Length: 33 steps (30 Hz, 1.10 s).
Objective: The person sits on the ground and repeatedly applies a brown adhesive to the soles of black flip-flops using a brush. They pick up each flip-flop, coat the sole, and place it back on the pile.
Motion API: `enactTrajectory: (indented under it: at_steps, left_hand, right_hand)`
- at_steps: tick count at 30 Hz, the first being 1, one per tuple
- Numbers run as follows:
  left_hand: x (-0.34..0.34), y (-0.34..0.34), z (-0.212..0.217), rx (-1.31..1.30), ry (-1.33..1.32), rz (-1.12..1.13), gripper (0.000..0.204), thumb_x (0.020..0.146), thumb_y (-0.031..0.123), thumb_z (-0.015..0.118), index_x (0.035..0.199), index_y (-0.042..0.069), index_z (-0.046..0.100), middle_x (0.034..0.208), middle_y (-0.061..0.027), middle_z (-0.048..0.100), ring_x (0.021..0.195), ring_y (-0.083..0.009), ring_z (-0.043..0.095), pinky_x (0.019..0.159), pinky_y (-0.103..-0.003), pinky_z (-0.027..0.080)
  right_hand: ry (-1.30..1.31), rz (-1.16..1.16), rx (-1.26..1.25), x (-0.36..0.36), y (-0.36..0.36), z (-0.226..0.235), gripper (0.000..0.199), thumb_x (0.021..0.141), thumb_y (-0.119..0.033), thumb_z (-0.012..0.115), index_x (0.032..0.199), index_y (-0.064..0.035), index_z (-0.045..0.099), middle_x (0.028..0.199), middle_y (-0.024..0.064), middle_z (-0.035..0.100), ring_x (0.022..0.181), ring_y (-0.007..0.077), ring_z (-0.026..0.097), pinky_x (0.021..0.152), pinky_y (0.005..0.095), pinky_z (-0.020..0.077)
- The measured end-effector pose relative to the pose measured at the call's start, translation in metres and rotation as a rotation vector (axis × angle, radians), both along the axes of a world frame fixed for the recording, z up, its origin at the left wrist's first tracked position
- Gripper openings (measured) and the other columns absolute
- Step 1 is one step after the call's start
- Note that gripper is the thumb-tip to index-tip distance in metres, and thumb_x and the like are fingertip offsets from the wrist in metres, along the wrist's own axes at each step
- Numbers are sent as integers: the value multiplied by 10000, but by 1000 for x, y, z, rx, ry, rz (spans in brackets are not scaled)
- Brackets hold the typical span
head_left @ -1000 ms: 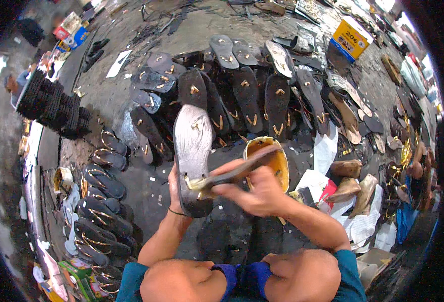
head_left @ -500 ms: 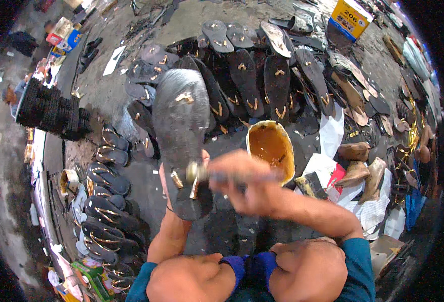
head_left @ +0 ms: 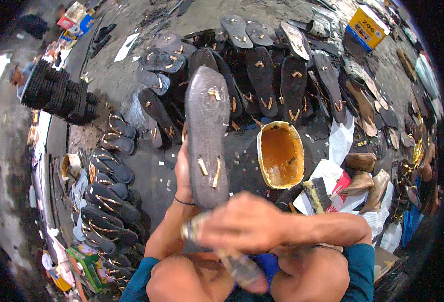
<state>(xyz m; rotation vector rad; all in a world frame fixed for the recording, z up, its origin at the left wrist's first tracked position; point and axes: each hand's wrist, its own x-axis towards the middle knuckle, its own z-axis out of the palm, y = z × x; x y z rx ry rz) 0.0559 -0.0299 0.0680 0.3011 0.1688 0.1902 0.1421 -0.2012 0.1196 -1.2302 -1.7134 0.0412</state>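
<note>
Now keep the sole (head_left: 207,136) steady: it stands upright, bottom side toward you, just left of the glue tub (head_left: 280,154). Your left hand (head_left: 183,173) grips its left edge. Your right hand (head_left: 242,229) is closed around a blurred tool (head_left: 234,261) below the sole; work it evenly, clear of the strap tabs (head_left: 210,171).

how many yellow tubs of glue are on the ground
1. The yellow tub sits open on the ground just right of the grey sole held up in the left hand. Others may be hidden among the sandals.
</note>
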Motion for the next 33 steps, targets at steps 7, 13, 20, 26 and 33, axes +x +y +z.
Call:
enactTrajectory:
  at_steps: [7,13,20,26,33]
  left_hand:
    - [-1,9,-13,275,521,239,483,1044,384,404,1308,16,572,1158,-168,689,919,-282,703,824,-414,591]
    - [54,58,22,47,233,212,444,1027,348,417,1197,2,636,1085,-145,725,904,-280,719,826,-415,596]
    - [170,156,2,223,-98,389,331,1019,194,409,1197,7,617,1198,-117,685,1148,-270,626,1074,-430,438]
    - [187,195,-25,-135,276,747,238,1020,221,464,1089,11,555,1092,-180,656,1013,-316,637,936,-458,519]
    - [-7,130,-90,532,617,865,325,1001,125,580,1292,-13,533,1216,-178,665,1045,-203,668,851,-310,564]
  right_hand:
    - [130,55,-56,-1,11,-12,521,792,-172,688,1308,-134,626,1177,58,652,994,246,636,823,408,505]
    - [436,-344,-203,9,-25,-18,325,784,-65,766,1100,-75,691,1001,113,688,919,294,651,801,401,544]
    - [535,-680,-484,18,-75,-44,206,870,-75,725,1068,-25,702,993,128,717,933,277,682,845,361,519]
    - [551,-754,-588,21,-61,-50,217,880,-114,719,1075,-18,714,996,135,736,945,275,698,876,375,512]
    - [575,-903,-671,51,-84,-85,248,991,-173,606,1115,26,687,1015,144,704,934,247,649,840,369,494]
